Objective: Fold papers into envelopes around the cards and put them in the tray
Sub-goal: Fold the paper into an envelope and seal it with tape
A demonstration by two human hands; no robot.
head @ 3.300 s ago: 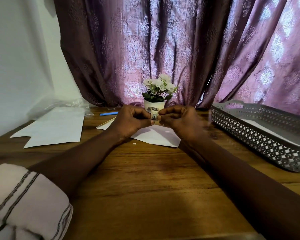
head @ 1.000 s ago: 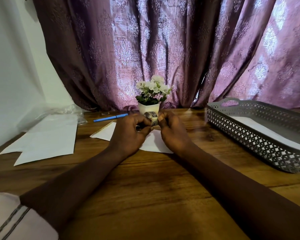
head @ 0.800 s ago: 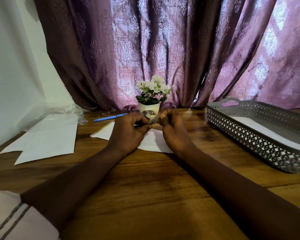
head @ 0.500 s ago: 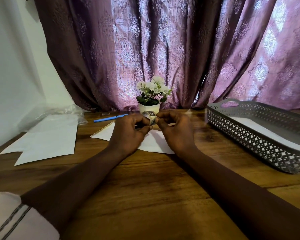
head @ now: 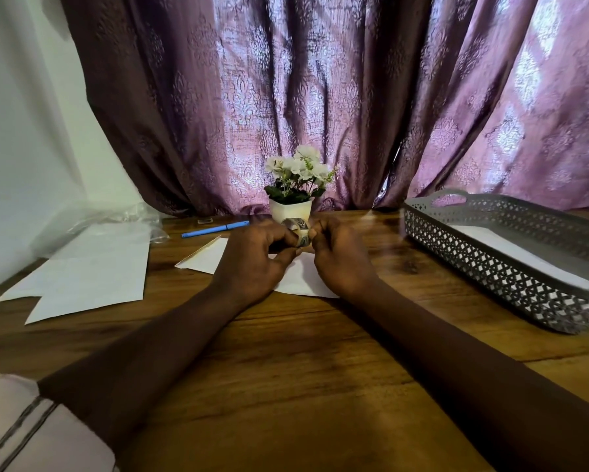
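Note:
My left hand and my right hand meet above a folded white paper on the wooden table. Between their fingertips is a small roll of tape; the left fingers hold the roll and the right fingertips pinch at its edge. Both hands cover much of the folded paper, and no card shows. A grey lattice tray stands at the right with a white sheet inside. A stack of loose white sheets lies at the left.
A white pot of white flowers stands just behind my hands. A blue pen lies behind the folded paper, and crumpled clear plastic sits by the wall at the left. Purple curtains hang along the back edge.
Both hands have stayed over the folded paper with the tape roll between them. The right fingertips have shifted slightly on the roll's edge.

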